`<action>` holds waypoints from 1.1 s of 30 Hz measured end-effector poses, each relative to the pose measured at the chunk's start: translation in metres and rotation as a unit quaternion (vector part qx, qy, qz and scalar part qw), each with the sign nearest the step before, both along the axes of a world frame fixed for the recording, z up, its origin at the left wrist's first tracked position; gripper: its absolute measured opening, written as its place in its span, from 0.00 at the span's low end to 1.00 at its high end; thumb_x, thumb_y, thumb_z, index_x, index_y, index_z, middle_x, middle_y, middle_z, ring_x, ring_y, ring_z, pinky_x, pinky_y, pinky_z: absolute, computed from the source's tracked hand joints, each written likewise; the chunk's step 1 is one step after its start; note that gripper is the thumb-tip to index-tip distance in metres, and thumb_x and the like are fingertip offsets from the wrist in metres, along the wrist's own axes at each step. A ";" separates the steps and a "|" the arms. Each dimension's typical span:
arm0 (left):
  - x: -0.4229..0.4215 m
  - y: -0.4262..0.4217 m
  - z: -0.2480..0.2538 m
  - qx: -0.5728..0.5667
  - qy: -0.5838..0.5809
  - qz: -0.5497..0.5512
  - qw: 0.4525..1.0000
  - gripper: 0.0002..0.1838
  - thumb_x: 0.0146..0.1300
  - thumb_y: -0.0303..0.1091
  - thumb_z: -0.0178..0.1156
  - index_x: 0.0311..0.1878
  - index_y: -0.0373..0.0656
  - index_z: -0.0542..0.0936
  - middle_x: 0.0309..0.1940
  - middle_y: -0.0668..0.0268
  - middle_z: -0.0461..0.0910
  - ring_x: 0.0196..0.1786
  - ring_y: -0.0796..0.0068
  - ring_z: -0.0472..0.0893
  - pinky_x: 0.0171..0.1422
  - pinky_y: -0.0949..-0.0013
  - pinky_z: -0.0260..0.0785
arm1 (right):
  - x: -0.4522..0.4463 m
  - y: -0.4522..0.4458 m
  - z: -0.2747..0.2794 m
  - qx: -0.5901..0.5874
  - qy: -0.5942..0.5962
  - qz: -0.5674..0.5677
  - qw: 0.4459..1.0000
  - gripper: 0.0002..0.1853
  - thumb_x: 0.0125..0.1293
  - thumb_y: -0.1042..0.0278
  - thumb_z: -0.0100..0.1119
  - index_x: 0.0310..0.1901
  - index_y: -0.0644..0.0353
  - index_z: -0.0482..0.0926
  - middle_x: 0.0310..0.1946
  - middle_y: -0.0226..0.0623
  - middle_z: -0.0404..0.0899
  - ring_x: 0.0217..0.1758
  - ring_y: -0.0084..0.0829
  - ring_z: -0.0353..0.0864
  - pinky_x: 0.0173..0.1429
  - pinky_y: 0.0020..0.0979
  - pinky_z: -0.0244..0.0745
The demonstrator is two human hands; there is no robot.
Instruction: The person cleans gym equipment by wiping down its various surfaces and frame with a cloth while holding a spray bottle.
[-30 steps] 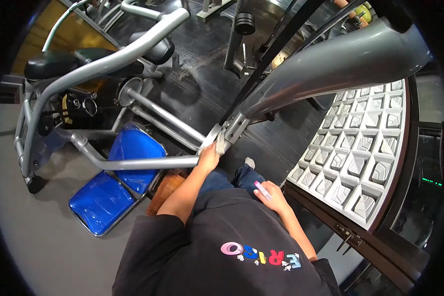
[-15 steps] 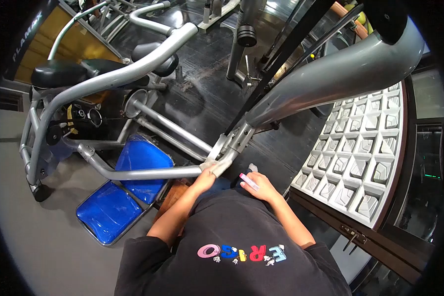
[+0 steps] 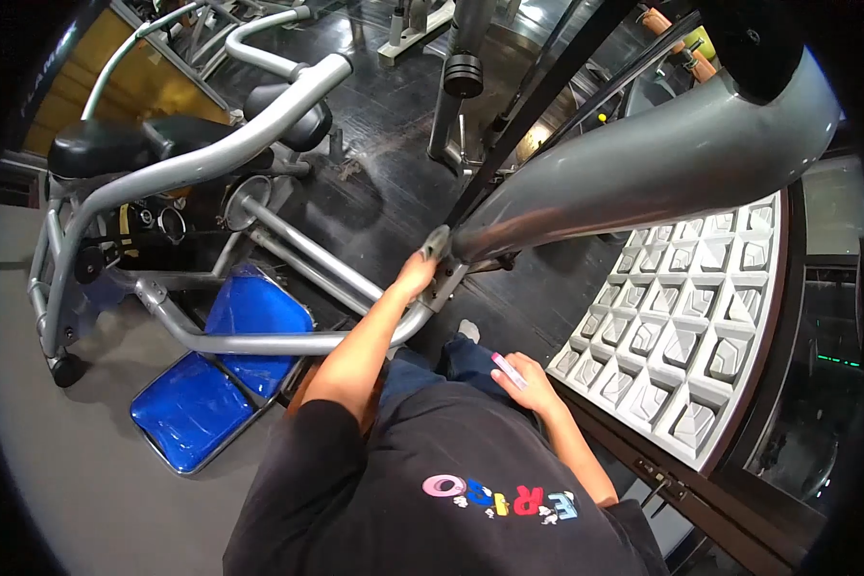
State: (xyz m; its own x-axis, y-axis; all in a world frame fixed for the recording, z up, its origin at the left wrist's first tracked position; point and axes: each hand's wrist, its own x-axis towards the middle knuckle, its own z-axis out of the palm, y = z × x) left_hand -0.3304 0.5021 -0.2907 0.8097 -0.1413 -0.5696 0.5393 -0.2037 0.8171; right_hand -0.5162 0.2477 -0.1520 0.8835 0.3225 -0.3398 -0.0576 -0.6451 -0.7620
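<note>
My left hand (image 3: 418,272) is closed around a light-coloured cloth (image 3: 437,242), which rests against the joint at the lower end of the thick grey machine tube (image 3: 634,163). Below that joint, the curved silver frame bar (image 3: 269,343) runs off to the left. Near my right thigh, my right hand (image 3: 531,384) holds a small pink and white tube-like item (image 3: 510,371) between its fingers. The label on that item is too small to read.
A blue padded folding chair (image 3: 190,408) stands at lower left. Black machine pads (image 3: 101,144) are at upper left. A white textured panel (image 3: 677,336) in a dark frame lies right. Dark straps run down beside the thick tube.
My left hand has moved with the cloth from the silver bar's end up to the joint by the thick tube. My right hand still holds the pink and white item.
</note>
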 end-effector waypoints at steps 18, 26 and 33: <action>0.009 0.013 -0.062 0.218 -0.053 0.096 0.970 0.21 0.67 0.38 0.53 0.57 0.33 0.79 0.51 0.47 0.83 0.54 0.56 0.82 0.59 0.59 0.71 | 0.005 -0.138 0.006 -0.082 0.018 0.028 0.996 0.19 0.66 0.52 0.61 0.32 0.63 0.75 0.30 0.48 0.75 0.37 0.52 0.77 0.42 0.45 0.70; 0.000 -0.031 -0.083 0.106 0.013 0.072 0.992 0.23 0.71 0.45 0.47 0.61 0.43 0.79 0.56 0.53 0.81 0.61 0.61 0.79 0.65 0.63 0.66 | 0.013 -0.137 0.002 -0.087 0.003 0.091 0.992 0.18 0.66 0.53 0.61 0.33 0.62 0.76 0.30 0.47 0.75 0.37 0.50 0.78 0.43 0.45 0.72; 0.004 -0.036 -0.060 0.200 0.014 0.026 0.979 0.24 0.70 0.49 0.47 0.60 0.44 0.79 0.57 0.49 0.79 0.62 0.51 0.77 0.66 0.55 0.66 | -0.028 -0.154 -0.002 -0.063 0.017 0.018 0.998 0.18 0.65 0.53 0.62 0.31 0.63 0.76 0.28 0.47 0.75 0.35 0.50 0.78 0.41 0.44 0.72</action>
